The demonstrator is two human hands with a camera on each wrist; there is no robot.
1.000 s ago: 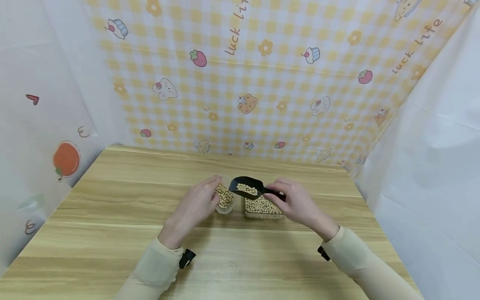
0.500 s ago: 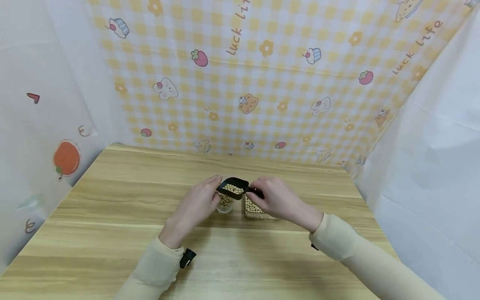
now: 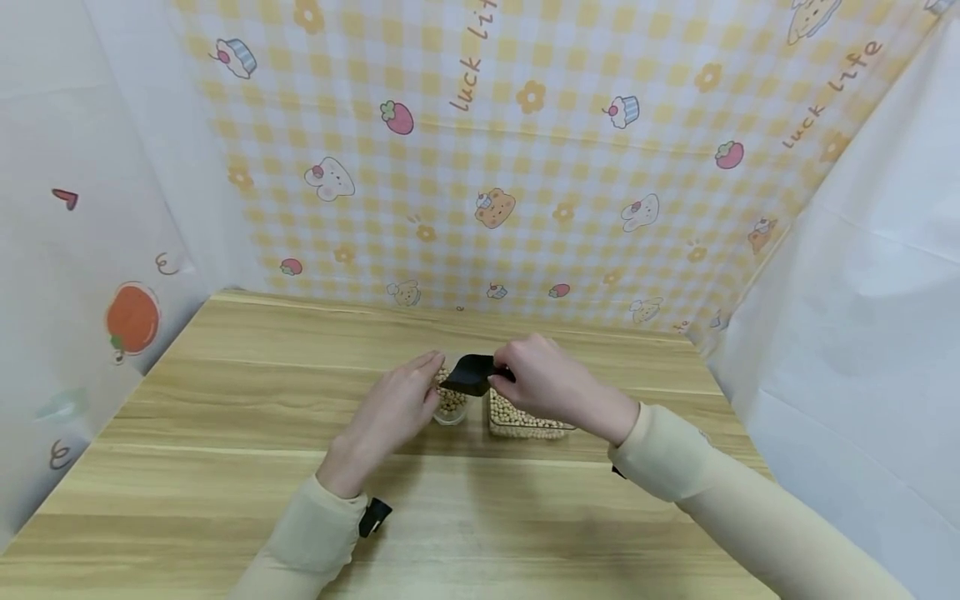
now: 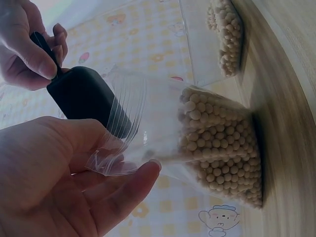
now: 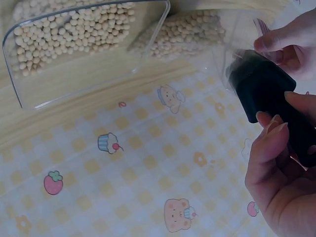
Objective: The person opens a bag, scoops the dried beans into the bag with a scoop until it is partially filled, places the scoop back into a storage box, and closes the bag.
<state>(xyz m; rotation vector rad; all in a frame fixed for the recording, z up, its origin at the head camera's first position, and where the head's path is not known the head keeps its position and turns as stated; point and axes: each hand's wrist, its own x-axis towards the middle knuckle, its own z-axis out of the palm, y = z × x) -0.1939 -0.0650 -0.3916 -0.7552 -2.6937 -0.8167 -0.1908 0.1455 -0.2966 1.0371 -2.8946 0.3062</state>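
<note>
In the head view my left hand point(image 3: 390, 410) pinches the rim of a clear plastic zip bag point(image 4: 157, 113). The bag stands on the table, its lower part filled with round tan soybeans point(image 4: 219, 143). My right hand point(image 3: 551, 383) grips the handle of a black scoop point(image 3: 471, 375). The scoop is tilted over, its underside showing, and its tip reaches into the bag's mouth in the left wrist view. To the right of the bag, partly under my right hand, is a clear rectangular box point(image 5: 162, 34) holding more soybeans point(image 5: 79, 39).
The wooden table point(image 3: 262, 467) runs back to a yellow checked cloth wall point(image 3: 442, 167). White sheets point(image 3: 847, 275) hang at both sides. Black straps point(image 3: 373, 517) show at the sleeve cuffs.
My right hand has moved left, carrying the scoop of soybeans from over the box to the bag, and has tipped it over. The left hand has stayed in place.
</note>
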